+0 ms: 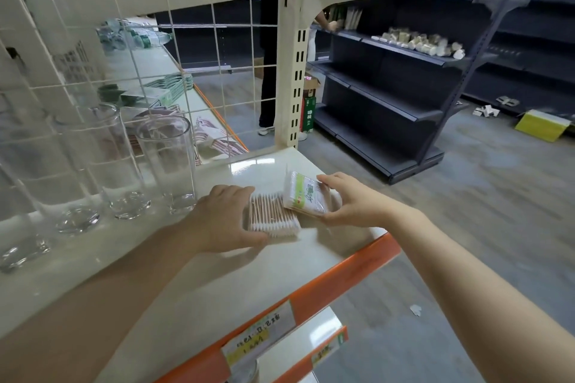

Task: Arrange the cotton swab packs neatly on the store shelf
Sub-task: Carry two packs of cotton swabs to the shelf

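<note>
Between both hands, near the shelf (217, 274) corner, lie the two packs. Square the held pack against the flat one before release: lower its tilted edge, align the long sides, then slide both as one unit, well apart from the glasses (168, 165). The left hand (222, 218) has its fingers curled over the far edge and its thumb at the near edge of the flat pack (272, 214), gripping it against the shelf. The right hand (348, 202) pinches the labelled pack (306, 197), fingers over its top edge, thumb under its near edge. This pack sits tilted, overlapping the flat pack's right side; contact between them appears likely but cannot be confirmed.
</note>
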Action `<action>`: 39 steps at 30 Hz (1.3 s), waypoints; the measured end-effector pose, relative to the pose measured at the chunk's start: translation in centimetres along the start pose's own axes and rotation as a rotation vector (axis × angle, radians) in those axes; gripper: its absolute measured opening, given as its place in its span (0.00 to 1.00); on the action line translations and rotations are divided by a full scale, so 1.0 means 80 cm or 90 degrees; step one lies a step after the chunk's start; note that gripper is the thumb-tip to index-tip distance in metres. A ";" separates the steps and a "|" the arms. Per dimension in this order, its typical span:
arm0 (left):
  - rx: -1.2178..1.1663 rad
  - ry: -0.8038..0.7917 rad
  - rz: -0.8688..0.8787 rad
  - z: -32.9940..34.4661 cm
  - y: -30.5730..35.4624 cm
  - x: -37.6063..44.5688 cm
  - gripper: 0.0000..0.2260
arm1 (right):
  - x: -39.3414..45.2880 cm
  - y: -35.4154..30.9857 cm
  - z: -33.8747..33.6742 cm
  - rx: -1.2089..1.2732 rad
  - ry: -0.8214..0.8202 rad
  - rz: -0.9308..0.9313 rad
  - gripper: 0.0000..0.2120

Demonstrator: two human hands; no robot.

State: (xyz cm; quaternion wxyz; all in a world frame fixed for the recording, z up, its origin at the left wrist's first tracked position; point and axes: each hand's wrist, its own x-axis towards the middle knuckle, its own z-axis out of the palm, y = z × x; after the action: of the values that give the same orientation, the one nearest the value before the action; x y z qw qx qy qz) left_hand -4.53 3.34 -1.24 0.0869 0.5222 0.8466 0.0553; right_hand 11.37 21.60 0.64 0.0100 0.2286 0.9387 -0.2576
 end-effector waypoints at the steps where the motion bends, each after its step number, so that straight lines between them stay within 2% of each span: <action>1: -0.010 0.003 0.002 0.000 0.001 0.001 0.54 | 0.000 0.000 0.000 -0.011 -0.001 0.000 0.34; 5: -0.034 0.025 0.010 -0.001 0.006 0.002 0.51 | 0.000 0.001 0.000 -0.048 0.014 0.003 0.26; 14: -0.041 0.073 0.018 -0.002 0.039 0.017 0.46 | -0.008 0.033 -0.018 -0.049 0.112 0.005 0.27; 18: -0.041 0.106 0.030 -0.002 0.072 0.032 0.43 | -0.017 0.069 -0.036 -0.021 0.155 0.031 0.23; 23: -0.046 0.147 0.047 -0.006 0.128 0.070 0.39 | -0.031 0.127 -0.070 -0.008 0.211 0.037 0.14; 29: -0.026 0.157 0.070 -0.004 0.209 0.129 0.29 | -0.040 0.219 -0.109 0.017 0.228 0.059 0.13; 39: 0.067 0.134 0.131 0.022 0.347 0.224 0.30 | -0.066 0.372 -0.153 0.043 0.234 0.098 0.15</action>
State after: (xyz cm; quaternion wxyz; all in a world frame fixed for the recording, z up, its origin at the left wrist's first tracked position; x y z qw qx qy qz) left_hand 12.23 31.78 0.55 -0.0354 0.6011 0.7949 0.0740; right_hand 30.22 48.04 -2.30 -0.1494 0.3433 0.8953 -0.2414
